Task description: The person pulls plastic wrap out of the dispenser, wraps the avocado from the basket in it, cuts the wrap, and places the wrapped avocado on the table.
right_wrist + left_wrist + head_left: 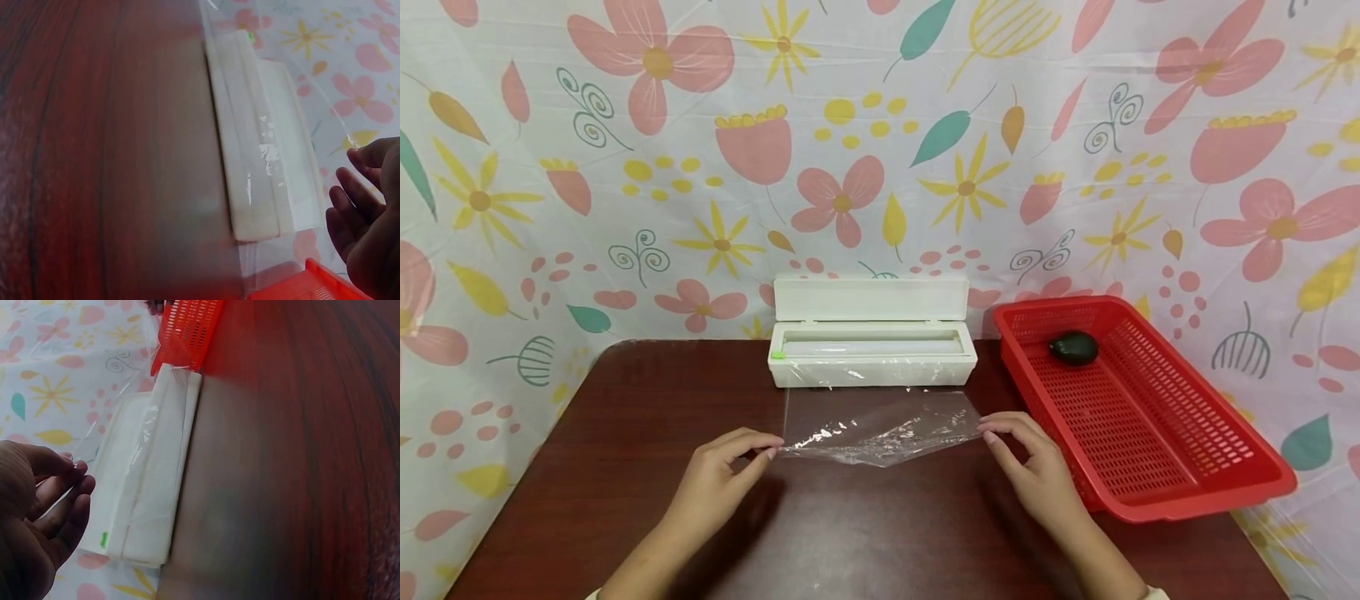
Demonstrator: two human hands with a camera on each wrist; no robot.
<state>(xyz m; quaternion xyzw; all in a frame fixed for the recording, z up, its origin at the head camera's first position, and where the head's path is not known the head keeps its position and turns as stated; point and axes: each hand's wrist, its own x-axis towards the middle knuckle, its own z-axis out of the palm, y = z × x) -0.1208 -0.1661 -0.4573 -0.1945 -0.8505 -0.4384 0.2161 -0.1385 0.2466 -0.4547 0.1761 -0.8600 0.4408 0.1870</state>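
Observation:
A sheet of clear plastic wrap (880, 429) stretches forward from a white wrap dispenser box (872, 372), whose lid stands raised at the back. My left hand (718, 475) pinches the sheet's near left corner between thumb and fingertips. At the near right corner, my right hand (1033, 471) pinches it the same way. The front edge sags a little between the hands. In the left wrist view the left hand (44, 506) holds the film's edge beside the box; the right wrist view shows the right hand (372, 212) likewise.
On the right stands a red plastic basket (1206, 504) with a dark green oval fruit or vegetable (1073, 347) inside. Everything rests on a dark reddish-brown table (865, 542). A floral cloth (880, 150) hangs behind it. A small green tab (777, 355) marks the dispenser's left end.

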